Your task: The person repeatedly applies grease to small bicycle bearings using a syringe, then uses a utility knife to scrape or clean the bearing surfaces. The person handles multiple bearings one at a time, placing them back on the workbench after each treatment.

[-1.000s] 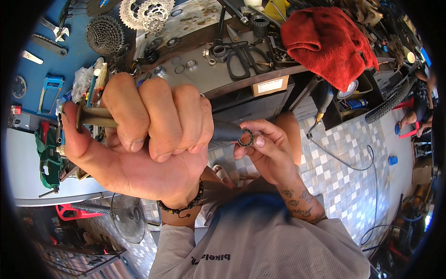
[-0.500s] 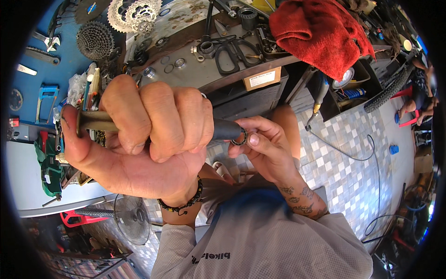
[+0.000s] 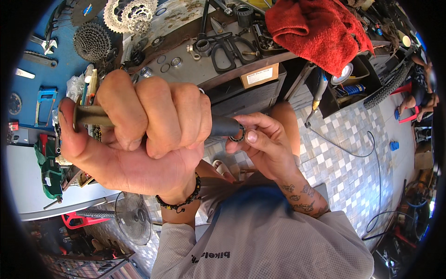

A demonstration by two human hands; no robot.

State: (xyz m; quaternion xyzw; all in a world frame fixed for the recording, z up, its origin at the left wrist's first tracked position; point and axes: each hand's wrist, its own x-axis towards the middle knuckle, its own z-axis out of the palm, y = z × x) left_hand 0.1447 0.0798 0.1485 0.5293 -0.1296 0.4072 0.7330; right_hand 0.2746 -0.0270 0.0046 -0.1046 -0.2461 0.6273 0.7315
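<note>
My left hand, close to the view, has its fingers wrapped round a rod-shaped tool. A brownish flanged end sticks out past my index finger, with the thumb tip pressed by the flange; the dark cylindrical end points right. The middle of the rod is hidden in my palm. At the dark end, my right hand pinches a small ring-shaped bearing between thumb and fingers. The ring sits against the mouth of the cylinder; how far it fits in or on it, I cannot tell.
Beyond my hands, the workbench bears scissors, loose rings, a small box and a red cloth. Cassettes and a hacksaw are at left. A fan stands lower left; a hose crosses the tiled floor.
Both hands and the tool sit very slightly further left in the picture, as does the bench behind them. The grip of each hand looks the same.
</note>
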